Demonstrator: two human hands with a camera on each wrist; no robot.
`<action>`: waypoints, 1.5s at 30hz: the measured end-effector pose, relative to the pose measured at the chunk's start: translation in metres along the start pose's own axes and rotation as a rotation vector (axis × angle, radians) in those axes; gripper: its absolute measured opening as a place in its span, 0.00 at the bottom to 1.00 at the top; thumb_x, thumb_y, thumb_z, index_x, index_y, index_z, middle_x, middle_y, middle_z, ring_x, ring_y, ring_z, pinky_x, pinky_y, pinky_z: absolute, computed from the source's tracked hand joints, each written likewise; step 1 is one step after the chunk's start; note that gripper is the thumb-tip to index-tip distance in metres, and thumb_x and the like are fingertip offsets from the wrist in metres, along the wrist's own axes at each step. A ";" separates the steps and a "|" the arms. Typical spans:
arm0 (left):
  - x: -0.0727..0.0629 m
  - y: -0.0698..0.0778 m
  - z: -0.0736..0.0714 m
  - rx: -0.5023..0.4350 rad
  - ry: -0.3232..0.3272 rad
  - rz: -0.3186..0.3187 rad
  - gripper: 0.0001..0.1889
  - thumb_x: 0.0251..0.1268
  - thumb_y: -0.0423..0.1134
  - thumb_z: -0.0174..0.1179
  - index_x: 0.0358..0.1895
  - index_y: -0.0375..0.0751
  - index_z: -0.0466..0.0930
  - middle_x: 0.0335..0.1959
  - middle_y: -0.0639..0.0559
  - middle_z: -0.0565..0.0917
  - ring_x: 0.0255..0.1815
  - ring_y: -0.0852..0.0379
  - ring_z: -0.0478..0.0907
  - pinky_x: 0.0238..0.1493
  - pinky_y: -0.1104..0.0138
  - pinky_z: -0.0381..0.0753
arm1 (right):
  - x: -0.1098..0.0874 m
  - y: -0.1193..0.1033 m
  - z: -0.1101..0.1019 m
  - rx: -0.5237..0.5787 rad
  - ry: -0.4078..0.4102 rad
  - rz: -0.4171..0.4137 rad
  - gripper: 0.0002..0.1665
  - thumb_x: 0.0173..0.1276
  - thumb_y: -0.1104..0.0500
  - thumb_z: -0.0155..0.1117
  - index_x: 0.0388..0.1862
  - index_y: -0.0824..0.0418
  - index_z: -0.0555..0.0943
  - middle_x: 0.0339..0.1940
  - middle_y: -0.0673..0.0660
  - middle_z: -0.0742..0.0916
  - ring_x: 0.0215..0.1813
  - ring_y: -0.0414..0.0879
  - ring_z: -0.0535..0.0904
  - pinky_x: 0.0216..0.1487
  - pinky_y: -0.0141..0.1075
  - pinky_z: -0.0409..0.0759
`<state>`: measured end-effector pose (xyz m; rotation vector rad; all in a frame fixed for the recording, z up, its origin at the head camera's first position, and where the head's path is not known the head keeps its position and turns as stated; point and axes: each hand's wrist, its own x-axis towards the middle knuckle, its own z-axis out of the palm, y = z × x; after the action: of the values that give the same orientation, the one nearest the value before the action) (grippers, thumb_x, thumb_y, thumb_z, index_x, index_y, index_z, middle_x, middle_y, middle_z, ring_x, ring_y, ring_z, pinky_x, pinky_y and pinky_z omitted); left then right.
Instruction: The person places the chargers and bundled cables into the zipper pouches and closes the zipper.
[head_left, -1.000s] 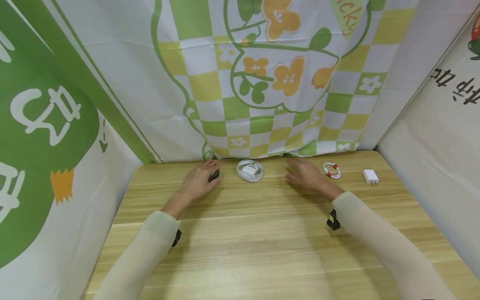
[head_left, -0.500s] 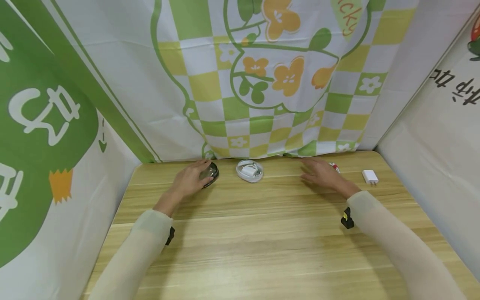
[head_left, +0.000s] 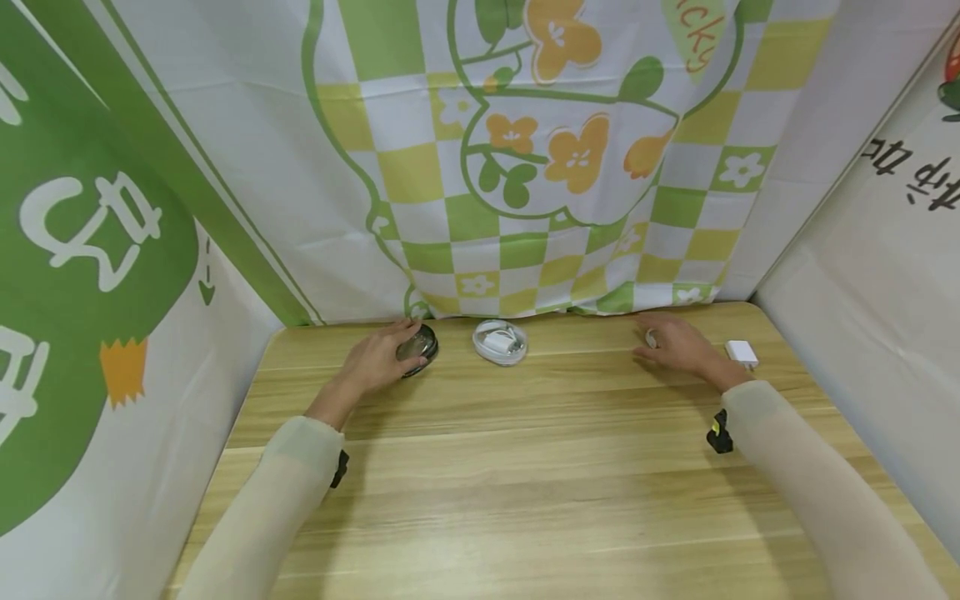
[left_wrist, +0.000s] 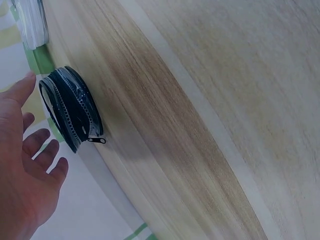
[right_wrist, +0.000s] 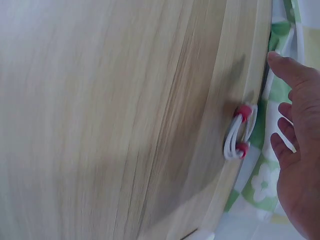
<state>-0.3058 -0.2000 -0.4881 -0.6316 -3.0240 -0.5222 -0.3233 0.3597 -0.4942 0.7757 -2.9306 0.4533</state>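
A round dark zippered pouch [head_left: 425, 350] sits at the back left of the table. My left hand [head_left: 373, 360] reaches over its left side with relaxed fingers. From the left wrist view, the pouch [left_wrist: 75, 107] shows its zip pull, and the left hand [left_wrist: 30, 160] is beside it, not gripping it. A small coiled white cable [head_left: 651, 337], mostly hidden in the head view, lies beneath my right hand [head_left: 681, 348]. The right wrist view shows this cable [right_wrist: 233, 135] bound with red ties; the right hand [right_wrist: 302, 135] hovers by it, fingers loosely bent and holding nothing.
Between the hands, a clear round bundle [head_left: 500, 342] contains a white plug and cable. A white charger plug [head_left: 742, 353] stands right of my right hand. Printed cloth [head_left: 540, 275] hangs at the back edge of the wooden table [head_left: 480, 483].
My right hand has moved right, coming over the coiled cable. The left hand has shifted slightly left, uncovering more of the dark pouch.
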 end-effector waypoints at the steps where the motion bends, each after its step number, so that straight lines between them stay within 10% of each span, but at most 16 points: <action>1: 0.000 0.000 0.000 -0.004 -0.005 0.001 0.41 0.73 0.55 0.68 0.82 0.41 0.65 0.81 0.35 0.65 0.77 0.31 0.68 0.60 0.38 0.80 | -0.001 0.002 -0.001 0.005 -0.003 0.009 0.41 0.70 0.54 0.76 0.72 0.77 0.74 0.69 0.76 0.80 0.69 0.72 0.76 0.70 0.64 0.73; 13: 0.000 -0.005 0.003 -0.050 -0.037 -0.009 0.41 0.72 0.54 0.69 0.82 0.41 0.65 0.82 0.35 0.64 0.75 0.28 0.69 0.66 0.36 0.75 | -0.015 0.027 -0.005 0.063 -0.013 0.037 0.50 0.63 0.53 0.83 0.74 0.77 0.70 0.69 0.76 0.79 0.56 0.68 0.84 0.60 0.62 0.80; 30: 0.004 -0.008 0.009 -0.087 -0.060 -0.035 0.41 0.75 0.52 0.67 0.82 0.38 0.62 0.84 0.33 0.58 0.79 0.28 0.62 0.74 0.34 0.66 | -0.024 0.036 0.006 0.118 -0.014 0.141 0.51 0.65 0.50 0.79 0.77 0.75 0.68 0.69 0.79 0.78 0.67 0.76 0.76 0.67 0.67 0.73; 45: 0.004 -0.001 0.011 -0.019 -0.053 -0.045 0.41 0.72 0.55 0.69 0.80 0.37 0.67 0.82 0.29 0.60 0.67 0.26 0.77 0.62 0.40 0.81 | -0.026 0.040 0.010 0.134 -0.022 0.138 0.46 0.68 0.51 0.78 0.76 0.74 0.70 0.68 0.78 0.80 0.66 0.75 0.77 0.65 0.67 0.74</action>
<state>-0.3087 -0.1954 -0.4988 -0.5890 -3.0937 -0.5454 -0.3210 0.4024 -0.5177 0.5960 -3.0114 0.6616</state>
